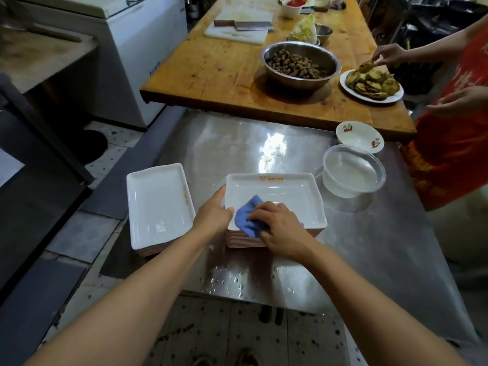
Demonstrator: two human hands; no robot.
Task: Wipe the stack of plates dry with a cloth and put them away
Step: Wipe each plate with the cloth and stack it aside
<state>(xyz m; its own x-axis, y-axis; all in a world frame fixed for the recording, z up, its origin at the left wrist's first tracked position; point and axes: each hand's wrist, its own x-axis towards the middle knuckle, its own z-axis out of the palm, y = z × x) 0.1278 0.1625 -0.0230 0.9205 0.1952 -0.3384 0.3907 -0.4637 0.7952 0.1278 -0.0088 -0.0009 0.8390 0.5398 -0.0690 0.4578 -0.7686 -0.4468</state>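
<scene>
**Wiping the top plate of the stack**

Resting near the middle of the steel desk (369, 233), toward its front edge, the tall stack of white rectangular plates with reddish rims (274, 196) shows an orange logo along the far rim of its top plate. A crumpled blue cloth (247, 217) lies inside that top plate at its near left corner. The right hand (280, 228) presses down on the cloth, fingers curled over it and gripping it. The left hand (214, 212) grips the stack's left rim, thumb hooked over the edge of the top plate.

Just left of this stack, by the desk's left edge, sits a second, lower stack of white rectangular plates (158, 204). Water droplets (227, 281) dot the desk near its front edge. Toward the right far corner stand a clear plastic bowl (353, 173) and, touching it behind, a small white bowl with red cherry prints (359, 136).

Beyond, a wooden table (224, 70) carries a steel bowl of brown peanuts (301, 64) and a white plate of fried slices (372, 85), where another person in a red apron (454, 143) is picking up a slice.
</scene>
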